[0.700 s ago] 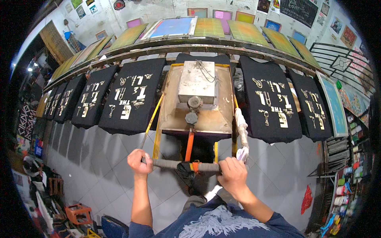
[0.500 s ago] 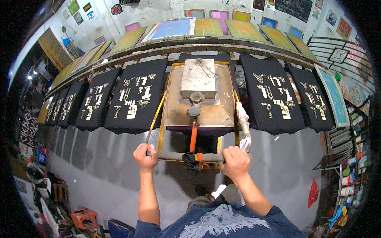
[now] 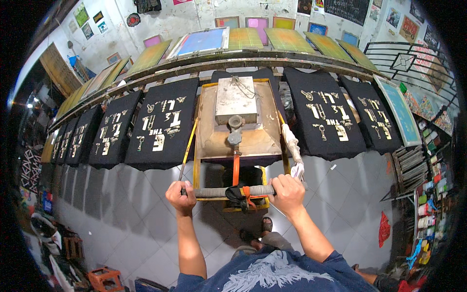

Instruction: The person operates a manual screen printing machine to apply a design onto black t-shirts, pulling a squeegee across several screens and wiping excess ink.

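Note:
My left hand [image 3: 181, 198] is wrapped round the left end of a horizontal grey taped handle bar [image 3: 215, 192], and my right hand [image 3: 287, 193] grips its right end. An orange lever [image 3: 235, 168] runs from the bar to a stained press plate [image 3: 216, 143], which carries a scuffed metal box [image 3: 236, 97] and a knob [image 3: 235, 137]. The press stands in a yellow frame [image 3: 197, 173]. A white-wrapped tube [image 3: 292, 146] runs down its right side toward my right hand, and a thin yellow rod [image 3: 190, 141] down its left. Dark cloth shows behind the plate.
Printed black shirts [image 3: 160, 121] lie on boards either side of the press, along a long rail [image 3: 258, 62] with coloured screens [image 3: 238, 39] above. At right are a light-blue screen [image 3: 400, 109] and paint containers [image 3: 427, 207]; at lower left, an orange crate [image 3: 104, 280]; below, tiled floor [image 3: 335, 219].
The bar and both my hands have moved forward, a little closer to the press plate, with both grips kept. My sandalled foot has come more into view below the bar.

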`<state>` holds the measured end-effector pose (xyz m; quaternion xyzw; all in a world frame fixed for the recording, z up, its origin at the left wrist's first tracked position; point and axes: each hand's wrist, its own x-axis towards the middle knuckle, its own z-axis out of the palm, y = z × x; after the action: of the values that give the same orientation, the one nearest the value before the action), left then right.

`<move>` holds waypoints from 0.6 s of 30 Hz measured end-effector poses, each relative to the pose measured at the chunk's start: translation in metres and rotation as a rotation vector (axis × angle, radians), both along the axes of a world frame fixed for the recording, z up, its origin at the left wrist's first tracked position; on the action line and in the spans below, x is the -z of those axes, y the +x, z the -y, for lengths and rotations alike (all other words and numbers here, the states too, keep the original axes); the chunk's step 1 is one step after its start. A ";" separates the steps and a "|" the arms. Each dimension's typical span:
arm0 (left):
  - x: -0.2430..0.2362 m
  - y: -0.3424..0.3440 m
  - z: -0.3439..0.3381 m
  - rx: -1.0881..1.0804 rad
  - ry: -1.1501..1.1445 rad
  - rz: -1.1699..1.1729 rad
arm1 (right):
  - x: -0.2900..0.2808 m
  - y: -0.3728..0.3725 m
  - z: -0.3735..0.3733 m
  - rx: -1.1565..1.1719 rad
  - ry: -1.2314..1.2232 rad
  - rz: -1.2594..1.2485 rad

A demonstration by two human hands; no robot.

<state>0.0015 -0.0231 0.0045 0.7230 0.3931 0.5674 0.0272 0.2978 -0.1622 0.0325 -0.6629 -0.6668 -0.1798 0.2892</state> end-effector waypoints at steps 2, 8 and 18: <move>0.002 -0.009 -0.002 0.006 -0.027 -0.026 | -0.004 -0.003 -0.001 0.006 0.023 0.014; -0.006 -0.003 0.001 0.015 -0.064 -0.014 | 0.004 -0.002 -0.003 0.017 0.088 0.049; -0.006 -0.002 -0.002 -0.001 -0.091 0.017 | 0.000 -0.004 -0.007 0.035 0.108 0.071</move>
<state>-0.0002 -0.0215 0.0102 0.7159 0.4188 0.5550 0.0632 0.2943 -0.1553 0.0320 -0.6511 -0.6542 -0.2438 0.2977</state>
